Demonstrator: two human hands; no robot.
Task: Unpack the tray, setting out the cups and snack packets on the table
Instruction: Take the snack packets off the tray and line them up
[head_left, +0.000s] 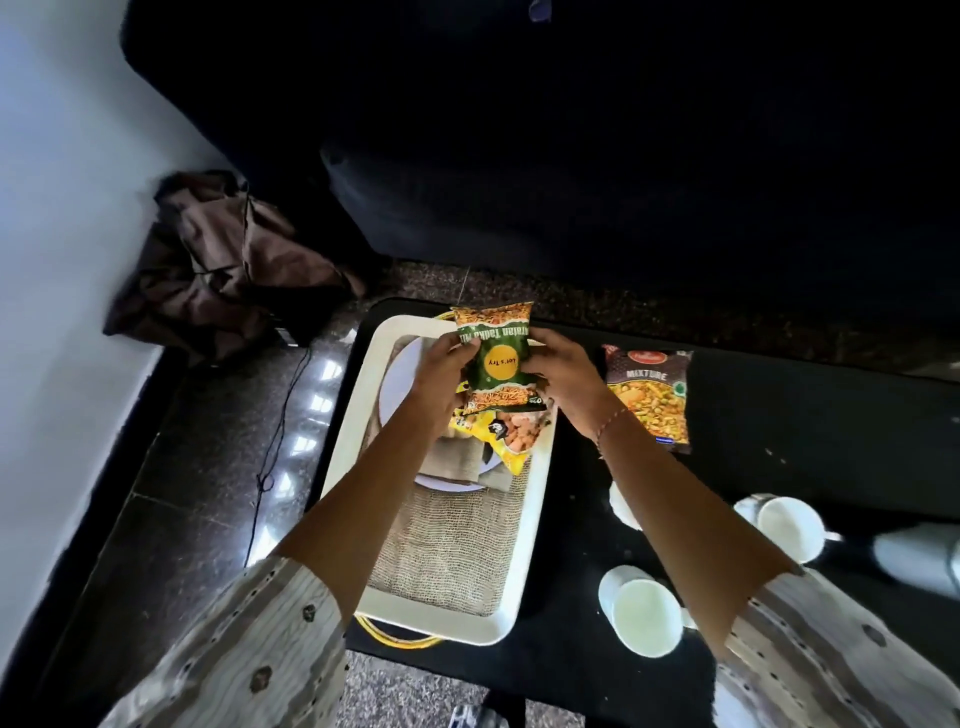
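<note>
I hold a green snack packet (496, 358) above the far end of the white tray (447, 626), my left hand (439, 376) on its left side and my right hand (563, 376) on its right. Under it in the tray lies a yellow snack packet (506, 434) on a burlap mat (452, 551), beside a white plate (400, 384). On the black table (779, 441) to the right lie a dark "Mixture" packet (649, 395) and white cups (641, 616), (789, 527); a third cup (623, 506) is mostly hidden behind my right forearm.
A dark sofa (571, 156) stands beyond the table. Brown cloth (223, 265) lies crumpled on the floor at the left by a white wall, with a black cable (275, 452) trailing over the glossy dark floor. A white object (919, 558) sits at the right edge.
</note>
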